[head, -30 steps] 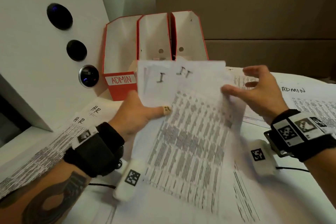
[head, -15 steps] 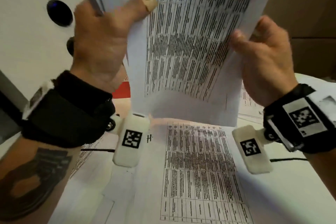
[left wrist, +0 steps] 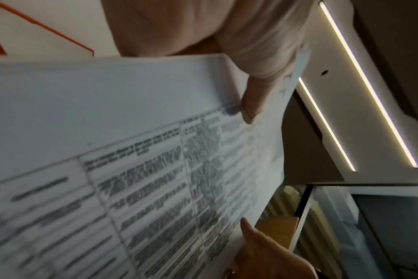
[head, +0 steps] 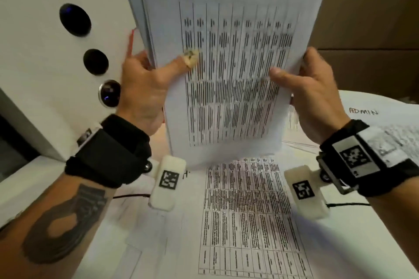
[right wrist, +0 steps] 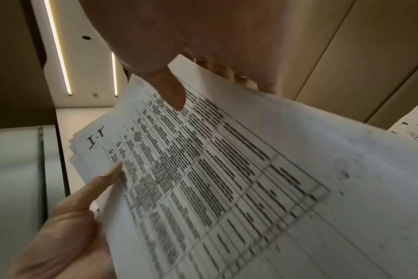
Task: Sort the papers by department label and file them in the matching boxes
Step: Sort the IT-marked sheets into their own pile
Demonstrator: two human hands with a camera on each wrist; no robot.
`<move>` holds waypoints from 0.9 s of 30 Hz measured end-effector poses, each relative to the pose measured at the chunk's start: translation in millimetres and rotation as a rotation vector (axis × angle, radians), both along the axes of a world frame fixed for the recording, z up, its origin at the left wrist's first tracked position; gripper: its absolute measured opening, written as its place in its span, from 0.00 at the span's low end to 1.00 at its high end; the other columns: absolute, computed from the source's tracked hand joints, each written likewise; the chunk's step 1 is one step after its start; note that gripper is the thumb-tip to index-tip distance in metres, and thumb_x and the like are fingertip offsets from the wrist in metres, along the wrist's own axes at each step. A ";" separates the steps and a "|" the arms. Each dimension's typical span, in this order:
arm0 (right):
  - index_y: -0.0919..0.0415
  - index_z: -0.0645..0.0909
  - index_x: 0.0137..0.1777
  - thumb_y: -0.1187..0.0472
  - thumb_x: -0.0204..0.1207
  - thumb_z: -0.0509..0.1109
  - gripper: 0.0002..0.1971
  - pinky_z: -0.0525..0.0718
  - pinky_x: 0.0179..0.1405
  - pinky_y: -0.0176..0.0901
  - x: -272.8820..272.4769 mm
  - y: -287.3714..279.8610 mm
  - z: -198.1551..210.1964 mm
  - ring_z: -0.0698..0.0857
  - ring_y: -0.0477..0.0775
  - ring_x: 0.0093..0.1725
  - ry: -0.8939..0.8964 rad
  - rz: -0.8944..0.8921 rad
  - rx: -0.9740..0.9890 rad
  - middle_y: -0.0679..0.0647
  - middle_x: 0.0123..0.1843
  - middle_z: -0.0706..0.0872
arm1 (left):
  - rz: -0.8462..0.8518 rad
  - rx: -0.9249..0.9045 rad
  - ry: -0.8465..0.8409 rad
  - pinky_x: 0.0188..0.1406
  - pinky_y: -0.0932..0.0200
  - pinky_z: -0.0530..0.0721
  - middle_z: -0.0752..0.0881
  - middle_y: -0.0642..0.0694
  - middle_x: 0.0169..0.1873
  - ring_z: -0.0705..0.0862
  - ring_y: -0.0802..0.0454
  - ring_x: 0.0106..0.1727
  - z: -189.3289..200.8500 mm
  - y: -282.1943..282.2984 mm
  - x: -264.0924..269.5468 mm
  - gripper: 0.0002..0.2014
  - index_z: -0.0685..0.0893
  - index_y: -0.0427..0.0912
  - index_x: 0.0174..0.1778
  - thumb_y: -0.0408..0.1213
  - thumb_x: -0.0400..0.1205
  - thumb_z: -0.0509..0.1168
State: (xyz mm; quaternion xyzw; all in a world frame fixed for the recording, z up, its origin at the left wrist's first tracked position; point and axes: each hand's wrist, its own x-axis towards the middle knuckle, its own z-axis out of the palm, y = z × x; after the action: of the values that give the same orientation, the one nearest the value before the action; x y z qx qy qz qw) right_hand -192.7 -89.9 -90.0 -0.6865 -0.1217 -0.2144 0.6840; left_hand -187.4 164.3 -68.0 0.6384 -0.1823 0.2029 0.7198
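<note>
I hold a stack of printed sheets marked "IT" (head: pixel 231 56) upright in front of me, its lower edge just above the table. My left hand (head: pixel 149 79) grips its left edge, thumb on the front sheet. At the right edge my right hand (head: pixel 303 88) pinches it, thumb in front and fingers behind. The right wrist view shows the IT stack (right wrist: pixel 227 169) with its handwritten label and both thumbs on it; the left wrist view shows the same stack (left wrist: pixel 131 151) from the side. Only a red edge of a file box (head: pixel 131 41) peeks out behind the stack; the other boxes are hidden.
More printed sheets (head: pixel 247 217) lie spread over the white table, one at the right labelled "ADMIN" (head: pixel 364 111). A white panel with round dark buttons (head: pixel 74 19) stands at the left. Brown cardboard (head: pixel 374 18) fills the back right.
The IT stack went from lying fanned in my left hand to standing upright between both hands. My right hand took hold of its right edge, and the stack has dropped a little lower.
</note>
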 end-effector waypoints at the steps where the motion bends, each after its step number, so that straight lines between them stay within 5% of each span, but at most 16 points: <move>1: 0.61 0.77 0.69 0.62 0.77 0.75 0.21 0.91 0.62 0.62 -0.5 0.3 -6.3 0.92 0.55 0.61 0.031 -0.001 -0.010 0.55 0.64 0.90 | 0.007 0.039 0.036 0.70 0.34 0.88 0.94 0.42 0.60 0.92 0.42 0.65 -12.3 -1.3 0.1 0.18 0.93 0.47 0.63 0.34 0.77 0.81; 3: 0.67 0.77 0.68 0.59 0.75 0.76 0.24 0.88 0.63 0.73 -2.2 4.0 -19.5 0.90 0.66 0.61 0.066 -0.010 -0.026 0.64 0.63 0.88 | 0.066 0.093 0.086 0.77 0.29 0.82 0.92 0.41 0.62 0.89 0.41 0.68 -37.5 -3.3 -0.9 0.17 0.92 0.58 0.52 0.41 0.71 0.86; 6: 0.73 0.75 0.64 0.52 0.71 0.76 0.29 0.86 0.59 0.79 -2.6 9.3 -21.4 0.85 0.79 0.61 0.033 -0.034 -0.032 0.72 0.62 0.85 | 0.129 0.126 0.056 0.75 0.24 0.81 0.90 0.38 0.58 0.89 0.36 0.62 -48.4 -4.6 -2.2 0.22 0.87 0.46 0.53 0.49 0.70 0.88; 8: 0.73 0.76 0.64 0.55 0.74 0.74 0.26 0.87 0.60 0.77 -0.9 9.5 -14.9 0.85 0.78 0.62 -0.012 -0.050 -0.002 0.72 0.63 0.86 | 0.102 0.118 0.026 0.75 0.34 0.84 0.94 0.44 0.59 0.90 0.41 0.66 -42.1 -2.7 1.9 0.14 0.93 0.53 0.54 0.41 0.75 0.86; 10: 0.71 0.76 0.66 0.56 0.75 0.73 0.25 0.88 0.61 0.74 2.6 8.1 -15.9 0.86 0.74 0.63 -0.019 -0.048 0.022 0.70 0.65 0.86 | 0.059 0.116 0.006 0.77 0.39 0.83 0.93 0.49 0.63 0.89 0.46 0.71 -37.8 -3.2 0.9 0.19 0.92 0.60 0.59 0.36 0.76 0.84; 12: 0.69 0.76 0.67 0.51 0.72 0.77 0.30 0.88 0.61 0.75 4.3 8.6 -29.6 0.85 0.76 0.62 0.060 -0.035 -0.015 0.71 0.65 0.85 | 0.047 0.158 0.064 0.79 0.39 0.81 0.92 0.48 0.66 0.87 0.48 0.73 -49.7 -3.2 2.6 0.25 0.89 0.53 0.67 0.40 0.74 0.86; 15: 0.66 0.77 0.67 0.59 0.75 0.81 0.25 0.88 0.63 0.74 11.1 6.9 -54.9 0.88 0.73 0.61 0.202 0.014 -0.054 0.67 0.64 0.87 | 0.046 0.196 0.175 0.65 0.61 0.87 0.95 0.56 0.56 0.92 0.55 0.63 -68.7 -1.6 4.3 0.18 0.90 0.54 0.60 0.37 0.75 0.83; 17: 0.63 0.79 0.67 0.67 0.80 0.77 0.18 0.88 0.65 0.69 15.2 4.6 -54.1 0.90 0.63 0.62 0.192 -0.002 -0.078 0.59 0.64 0.90 | 0.099 0.310 0.110 0.52 0.60 0.85 0.94 0.58 0.45 0.90 0.53 0.51 -61.1 -1.2 8.0 0.11 0.93 0.61 0.47 0.38 0.78 0.82; 19: 0.63 0.77 0.67 0.66 0.77 0.79 0.21 0.89 0.64 0.69 16.9 2.4 -40.2 0.90 0.63 0.62 0.159 -0.021 -0.091 0.59 0.64 0.89 | 0.169 0.401 0.054 0.46 0.62 0.85 0.90 0.59 0.38 0.87 0.59 0.41 -44.2 -3.5 12.8 0.15 0.91 0.58 0.40 0.30 0.82 0.78; 22: 0.65 0.74 0.67 0.65 0.71 0.82 0.28 0.91 0.61 0.68 21.4 -7.2 -22.5 0.90 0.66 0.62 0.159 -0.034 -0.118 0.61 0.65 0.88 | 0.099 0.279 0.078 0.51 0.62 0.90 0.94 0.52 0.46 0.93 0.61 0.48 -22.7 -13.0 18.8 0.10 0.92 0.47 0.51 0.30 0.78 0.81; 25: 0.64 0.78 0.69 0.77 0.73 0.79 0.26 0.92 0.60 0.62 22.7 -27.5 -13.7 0.94 0.60 0.58 0.198 -0.044 -0.089 0.58 0.62 0.92 | 0.058 0.338 0.197 0.55 0.56 0.92 0.96 0.52 0.51 0.94 0.56 0.53 -22.0 -23.6 24.6 0.16 0.90 0.44 0.59 0.31 0.77 0.83; 27: 0.62 0.80 0.71 0.81 0.76 0.74 0.26 0.91 0.61 0.57 25.9 -50.1 -8.4 0.94 0.57 0.59 0.252 -0.067 -0.038 0.57 0.62 0.93 | -0.055 0.382 0.383 0.48 0.51 0.94 0.95 0.43 0.57 0.96 0.50 0.51 -26.3 -26.1 21.1 0.25 0.84 0.39 0.70 0.29 0.78 0.82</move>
State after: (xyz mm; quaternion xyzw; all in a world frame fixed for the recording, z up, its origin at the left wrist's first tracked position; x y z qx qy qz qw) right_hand -166.8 -140.1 -98.4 -0.7244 -0.0158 -0.1470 0.6734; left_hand -166.3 138.2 -94.3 0.7842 -0.0950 0.0207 0.6128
